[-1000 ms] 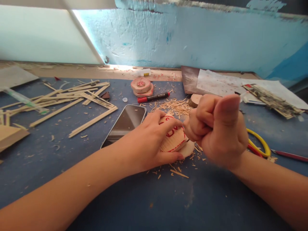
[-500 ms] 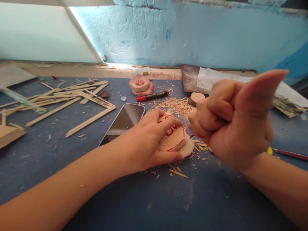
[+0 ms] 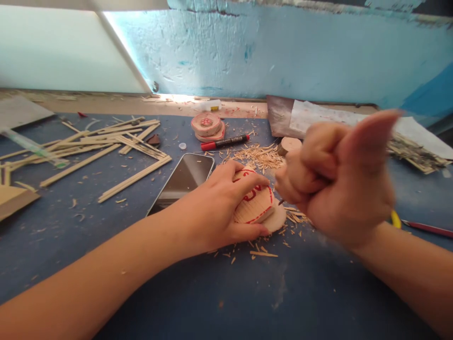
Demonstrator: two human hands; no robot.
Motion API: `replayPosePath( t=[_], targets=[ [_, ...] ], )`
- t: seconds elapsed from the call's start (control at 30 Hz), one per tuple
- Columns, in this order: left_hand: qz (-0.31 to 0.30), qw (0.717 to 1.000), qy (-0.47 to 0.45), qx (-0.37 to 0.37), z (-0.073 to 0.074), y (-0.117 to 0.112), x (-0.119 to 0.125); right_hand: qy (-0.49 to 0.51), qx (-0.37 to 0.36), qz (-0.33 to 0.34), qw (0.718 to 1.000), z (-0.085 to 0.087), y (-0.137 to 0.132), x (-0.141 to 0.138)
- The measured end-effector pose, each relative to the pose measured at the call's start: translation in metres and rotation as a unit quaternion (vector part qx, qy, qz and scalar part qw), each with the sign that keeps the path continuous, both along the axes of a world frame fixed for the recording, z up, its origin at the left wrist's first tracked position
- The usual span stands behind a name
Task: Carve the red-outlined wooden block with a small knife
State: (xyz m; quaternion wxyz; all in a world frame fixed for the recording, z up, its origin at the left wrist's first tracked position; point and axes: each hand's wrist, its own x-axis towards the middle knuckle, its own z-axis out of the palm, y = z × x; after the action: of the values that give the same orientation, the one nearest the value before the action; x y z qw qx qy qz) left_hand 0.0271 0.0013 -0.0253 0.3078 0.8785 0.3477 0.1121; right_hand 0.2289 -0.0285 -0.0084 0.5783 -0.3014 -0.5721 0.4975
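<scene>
Right hand (image 3: 336, 179): I make a fist round a mostly hidden tool (image 3: 281, 201), thumb raised
Left hand (image 3: 221, 200): I clasp the block (image 3: 254, 208), fingers spread
Block: centre, on a disc (image 3: 278, 220), right of the phone (image 3: 186, 177)
Tool: tip just right of block

My surface (image 3: 198, 293) is dark blue and scuffed, with a paler strip along the back. Directly on it, close in front of me, lies a pale wooden disc (image 3: 279, 219), partly covered. Wood shavings (image 3: 262, 156) are scattered around it and heaped behind. To my left sit a phone (image 3: 187, 174), a jumble of thin wooden strips (image 3: 134, 180) and a small white cap (image 3: 182, 146). Farther back I have a red-capped marker (image 3: 226, 142), 2 stacked round pieces (image 3: 211, 137), the lower touching the surface, and 1 bark-edged slice (image 3: 288, 146). A dark red pencil-like tool (image 3: 428, 229) lies at my right.
</scene>
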Motion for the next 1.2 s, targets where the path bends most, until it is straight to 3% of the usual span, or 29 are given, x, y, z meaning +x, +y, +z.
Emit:
replayPosePath(
  t=[0.43, 0.63, 0.8, 1.03, 1.2],
  targets=[
    [-0.002, 1.000, 0.002, -0.008, 0.000, 0.002, 0.000, 0.026, 0.012, -0.004, 1.000, -0.013, 0.000, -0.003],
    [-0.002, 1.000, 0.000, -0.012, 0.000, 0.001, 0.000, 0.021, -0.007, 0.021, 1.000, -0.007, 0.001, -0.002],
    [0.002, 1.000, -0.010, -0.011, -0.001, 0.001, -0.001, 0.030, -0.005, 0.002, 1.000, -0.017, -0.002, -0.007],
    [-0.005, 1.000, -0.009, 0.005, -0.002, 0.002, 0.000, 0.031, -0.012, 0.014, 0.999, -0.002, 0.002, -0.003],
    [-0.014, 1.000, -0.003, 0.026, -0.001, 0.002, 0.000, 0.036, -0.013, -0.010, 0.999, -0.008, -0.002, -0.007]
  ],
)
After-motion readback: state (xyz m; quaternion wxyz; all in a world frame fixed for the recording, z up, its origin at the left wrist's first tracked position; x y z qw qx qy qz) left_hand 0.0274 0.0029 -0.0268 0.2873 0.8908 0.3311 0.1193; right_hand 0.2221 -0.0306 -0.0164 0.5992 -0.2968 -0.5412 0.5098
